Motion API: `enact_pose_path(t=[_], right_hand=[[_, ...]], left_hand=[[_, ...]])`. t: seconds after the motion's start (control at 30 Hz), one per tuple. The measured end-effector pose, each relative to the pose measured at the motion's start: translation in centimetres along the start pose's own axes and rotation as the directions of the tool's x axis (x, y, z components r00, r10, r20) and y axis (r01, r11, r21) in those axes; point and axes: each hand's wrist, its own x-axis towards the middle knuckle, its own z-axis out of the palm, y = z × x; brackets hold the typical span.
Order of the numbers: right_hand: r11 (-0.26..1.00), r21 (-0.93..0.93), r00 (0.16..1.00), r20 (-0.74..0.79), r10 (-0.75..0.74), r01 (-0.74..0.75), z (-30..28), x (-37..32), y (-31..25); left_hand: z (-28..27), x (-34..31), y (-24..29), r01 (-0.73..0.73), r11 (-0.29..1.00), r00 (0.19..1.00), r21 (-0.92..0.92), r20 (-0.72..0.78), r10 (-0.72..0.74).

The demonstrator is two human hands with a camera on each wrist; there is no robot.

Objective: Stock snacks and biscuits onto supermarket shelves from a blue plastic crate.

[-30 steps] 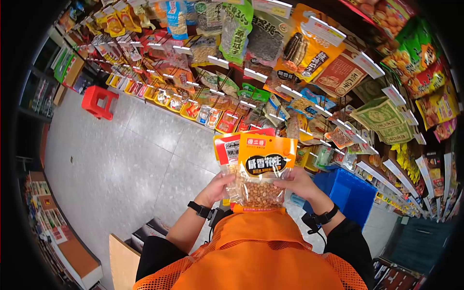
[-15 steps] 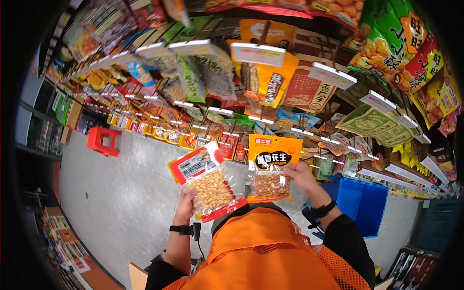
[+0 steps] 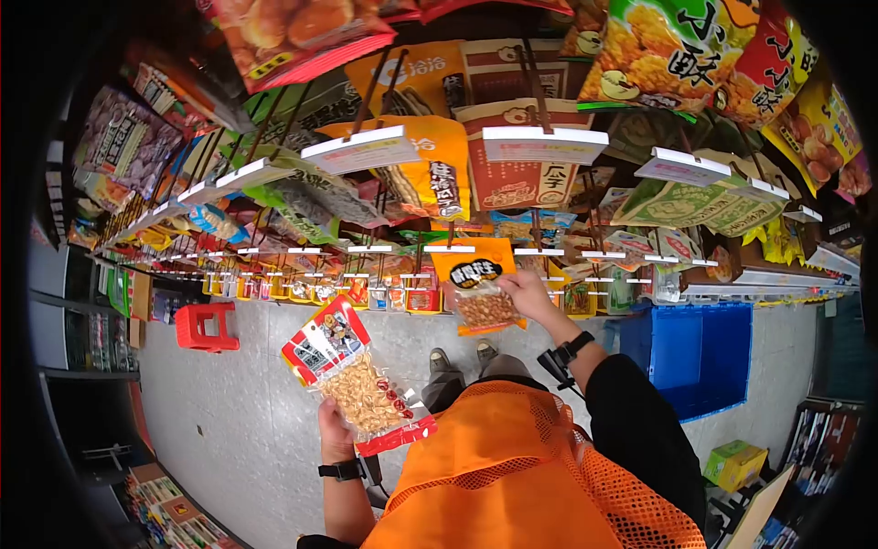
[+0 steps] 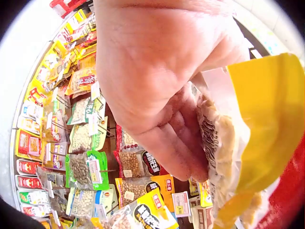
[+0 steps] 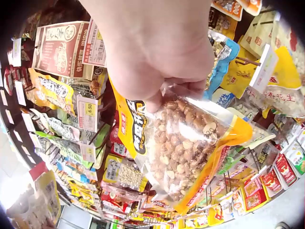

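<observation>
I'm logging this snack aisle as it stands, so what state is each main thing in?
Red-and-white peanut bag: filled, looks closed, held by the left hand
Orange peanut bag: filled, looks closed, pinched by the right hand; whether it is on a hook is unclear
Blue crate: open-topped, on the floor
Red stool: standing on the floor
Green snack bag: on display high on the rack, looks closed

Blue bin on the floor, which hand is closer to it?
Right. In the head view, the right hand, holding the orange bag, is left of the blue bin; the left hand, holding the red bag, is much farther left.
</observation>
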Motion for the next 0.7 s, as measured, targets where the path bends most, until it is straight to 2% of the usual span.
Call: enact_pose_path(t=[0.03, 0.27, 0.4, 0.47, 0.57, 0.7], right_hand=[[0.998, 0.061, 1.000, 0.005, -0.016, 0.015, 0.0, 0.3, -0.6], [0.998, 0.024, 0.994, 0.094, -0.057, 0.055, -0.1, 1.2, -1.0], [0.992, 0.079, 0.994, 0.049, -0.101, 0.097, -0.3, 1.0, -2.1], [0.987, -0.064, 0.985, 0.095, -0.144, 0.151, -0.6, 1.1, -2.5], [0.982, -0.124, 0.983, 0.131, -0.128, 0.144, -0.7, 1.3, -3.0], [0.996, 0.005, 0.992, 0.089, -0.092, 0.092, -0.5, 1.7, -3.0]], left_hand=[[-0.2, 0.2, -0.2, 0.001, 1.000, 1.000, -0.001, 0.004, -0.001], [-1.8, 0.7, -2.0, 0.060, 0.998, 0.998, -0.016, 0.016, -0.060], [-2.0, 1.2, -2.5, 0.145, 0.988, 0.988, -0.047, 0.063, -0.142], [-1.3, 1.0, -2.5, 0.148, 0.988, 0.988, -0.043, 0.060, -0.145], [-0.3, 0.9, -2.4, 0.126, 0.991, 0.991, -0.041, 0.044, -0.124], [0.0, 0.9, -2.5, 0.123, 0.991, 0.992, -0.046, 0.021, -0.123]])
